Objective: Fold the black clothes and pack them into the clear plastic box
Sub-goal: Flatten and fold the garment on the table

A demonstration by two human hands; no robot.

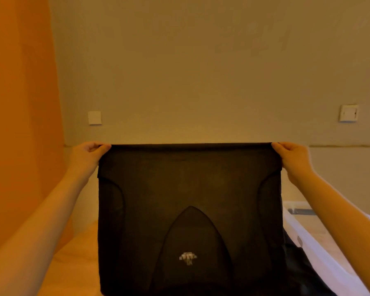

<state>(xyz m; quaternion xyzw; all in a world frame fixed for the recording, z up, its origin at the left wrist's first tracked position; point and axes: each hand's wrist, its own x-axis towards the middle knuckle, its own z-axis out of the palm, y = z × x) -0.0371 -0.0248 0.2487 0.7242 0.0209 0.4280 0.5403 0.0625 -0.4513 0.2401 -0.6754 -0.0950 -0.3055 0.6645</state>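
Black knit garment with a small pale logo (188,210) is held up taut in the air, its top edge pinched at one corner by the left hand (88,154) and at the other by the right hand (291,155). Clear plastic box (303,229) is seen below the right forearm, partly hidden. Honestly, if either pinch slackens, the stretched edge would probably sag and the fold could end up crooked.
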